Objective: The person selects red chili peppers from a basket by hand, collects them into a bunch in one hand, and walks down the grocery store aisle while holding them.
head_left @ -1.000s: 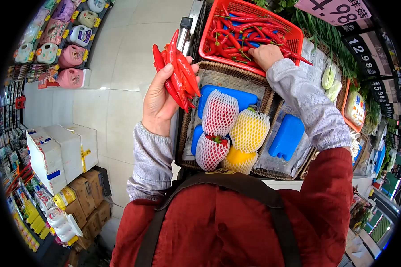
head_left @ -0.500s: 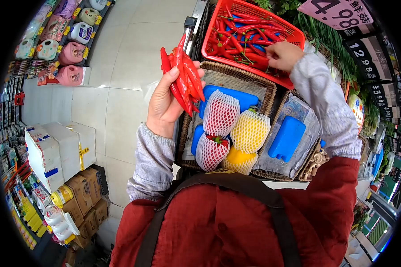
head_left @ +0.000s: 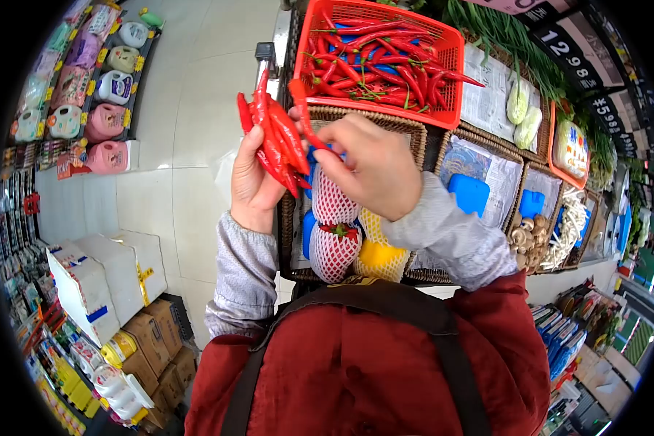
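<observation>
Centrally, two hands work above one wicker tray [head_left: 418, 138]. The left hand [head_left: 253, 182] grips a bunch of red chilies [head_left: 276, 142], thumb across the front; the bunch numbers several, but overlap prevents an exact count. The right hand [head_left: 378, 167] pinches one single chili [head_left: 305, 116] near its lower end between thumb and finger. Within the tray lie two red peppers [head_left: 336, 195] and two yellow peppers [head_left: 380, 256], all in white foam nets; the right arm partly covers the yellow pair. Beyond stands one red basket [head_left: 385, 112] of many loose chilies [head_left: 414, 83], and to its right lie two pale green vegetables [head_left: 518, 100].

Compared with half a second earlier, the right hand is out of the basket and beside the left, now with the single chili; the basket sits farther left in view.

The bunch's long axis runs from upper left to lower right. The single chili lies roughly parallel, just beside it; whether they touch cannot be told.
</observation>
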`<state>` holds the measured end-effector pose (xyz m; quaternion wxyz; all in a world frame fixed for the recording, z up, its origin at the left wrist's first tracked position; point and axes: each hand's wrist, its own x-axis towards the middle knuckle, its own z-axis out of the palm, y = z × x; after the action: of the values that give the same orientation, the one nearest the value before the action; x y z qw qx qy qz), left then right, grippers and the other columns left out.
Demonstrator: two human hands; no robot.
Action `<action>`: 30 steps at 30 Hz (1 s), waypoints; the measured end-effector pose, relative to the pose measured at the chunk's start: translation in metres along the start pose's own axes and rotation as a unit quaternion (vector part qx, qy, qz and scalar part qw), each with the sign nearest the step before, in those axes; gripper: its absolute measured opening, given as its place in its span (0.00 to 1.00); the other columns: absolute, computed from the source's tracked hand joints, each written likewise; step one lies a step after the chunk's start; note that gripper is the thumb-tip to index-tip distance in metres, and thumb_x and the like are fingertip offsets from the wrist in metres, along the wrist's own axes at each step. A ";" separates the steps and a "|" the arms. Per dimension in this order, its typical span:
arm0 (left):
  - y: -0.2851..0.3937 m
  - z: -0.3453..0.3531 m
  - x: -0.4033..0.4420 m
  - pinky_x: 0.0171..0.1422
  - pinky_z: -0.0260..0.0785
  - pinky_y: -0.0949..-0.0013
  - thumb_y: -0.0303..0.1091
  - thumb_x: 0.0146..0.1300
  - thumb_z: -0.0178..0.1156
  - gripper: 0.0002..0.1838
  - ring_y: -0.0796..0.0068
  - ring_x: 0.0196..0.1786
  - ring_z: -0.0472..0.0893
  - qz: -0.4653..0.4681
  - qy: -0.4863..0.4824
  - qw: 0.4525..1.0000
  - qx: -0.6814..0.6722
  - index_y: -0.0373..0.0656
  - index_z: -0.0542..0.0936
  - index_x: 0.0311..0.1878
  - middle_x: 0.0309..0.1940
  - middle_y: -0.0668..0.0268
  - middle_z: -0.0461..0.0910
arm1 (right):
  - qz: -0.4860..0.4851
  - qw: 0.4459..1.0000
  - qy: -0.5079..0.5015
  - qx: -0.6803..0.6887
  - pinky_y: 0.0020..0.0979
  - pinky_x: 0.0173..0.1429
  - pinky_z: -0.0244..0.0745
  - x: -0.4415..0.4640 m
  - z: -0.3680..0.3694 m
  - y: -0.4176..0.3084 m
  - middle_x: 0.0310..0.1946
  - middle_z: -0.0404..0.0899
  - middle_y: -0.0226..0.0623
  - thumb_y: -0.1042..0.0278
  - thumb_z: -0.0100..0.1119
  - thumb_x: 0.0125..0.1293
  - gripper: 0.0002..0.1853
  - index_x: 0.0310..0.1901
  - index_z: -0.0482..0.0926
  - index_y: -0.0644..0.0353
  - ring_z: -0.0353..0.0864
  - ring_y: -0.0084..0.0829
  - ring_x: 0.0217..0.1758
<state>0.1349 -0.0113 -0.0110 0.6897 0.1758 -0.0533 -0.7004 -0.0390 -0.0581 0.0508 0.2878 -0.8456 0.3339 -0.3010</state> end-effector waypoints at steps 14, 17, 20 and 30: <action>0.003 0.001 0.001 0.65 0.59 0.49 0.39 0.59 0.57 0.32 0.55 0.58 0.70 0.009 -0.018 1.000 0.014 0.37 0.58 0.63 0.55 0.52 0.68 | -0.035 0.999 0.009 -0.030 0.32 0.31 0.72 0.001 0.006 0.000 0.28 0.73 0.35 0.65 0.60 0.54 0.10 0.38 0.76 0.56 0.77 0.36 0.28; 0.009 -0.006 0.001 0.65 0.59 0.47 0.39 0.59 0.57 0.32 0.55 0.57 0.71 0.014 -0.028 1.000 -0.001 0.38 0.58 0.63 0.54 0.54 0.69 | 0.012 1.000 -0.008 -0.019 0.32 0.34 0.73 0.006 -0.007 0.028 0.30 0.76 0.37 0.65 0.58 0.57 0.09 0.38 0.78 0.57 0.79 0.36 0.31; 0.018 -0.008 0.003 0.64 0.60 0.45 0.39 0.58 0.58 0.31 0.57 0.57 0.72 0.022 -0.028 0.999 -0.013 0.39 0.60 0.62 0.53 0.55 0.70 | 0.095 0.981 -0.028 -0.167 0.36 0.40 0.73 0.018 -0.023 0.087 0.36 0.79 0.39 0.63 0.54 0.59 0.10 0.39 0.79 0.57 0.79 0.40 0.36; 0.032 -0.008 0.000 0.62 0.63 0.46 0.39 0.57 0.60 0.32 0.58 0.54 0.74 0.042 -0.040 0.998 -0.026 0.39 0.60 0.62 0.51 0.54 0.71 | 0.101 0.897 -0.323 -0.285 0.42 0.51 0.70 0.056 -0.011 0.164 0.43 0.76 0.45 0.50 0.45 0.62 0.20 0.42 0.77 0.58 0.75 0.44 0.48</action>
<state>0.1679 -0.0110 -0.0077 0.7201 0.1271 -0.0697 -0.6785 -0.0771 -0.2028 -0.0368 0.1549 -0.9038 0.3779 0.1275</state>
